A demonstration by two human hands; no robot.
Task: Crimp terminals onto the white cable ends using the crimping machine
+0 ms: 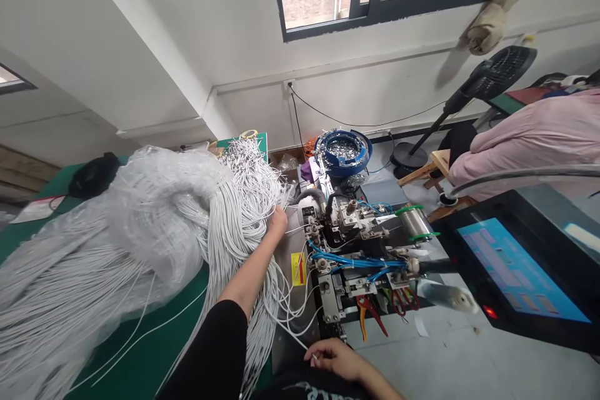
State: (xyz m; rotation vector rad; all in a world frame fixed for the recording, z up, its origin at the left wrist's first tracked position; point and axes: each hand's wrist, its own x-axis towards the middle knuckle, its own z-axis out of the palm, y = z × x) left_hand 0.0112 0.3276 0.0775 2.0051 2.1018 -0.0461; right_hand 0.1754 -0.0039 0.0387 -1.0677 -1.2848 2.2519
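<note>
My left hand (278, 221) is at the right edge of a large bundle of white cables (239, 200), beside the machine (347, 225); its fingers are too small and partly hidden to tell what they hold. Low in the view, close to my body, my right hand (332, 357) has its fingers closed on the end of a white cable (296, 340). Several cables loop from the bundle toward the machine's left side. Clear plastic wrap (159, 200) surrounds more cables on the left.
A blue bowl feeder (344, 153) stands behind the machine, with a wire spool (416, 223) at its right. Orange-handled pliers (370, 317) hang at the machine's front edge. A screen (520, 269) is on the right. A person in pink (539, 137) sits beyond it, near a black fan (487, 78).
</note>
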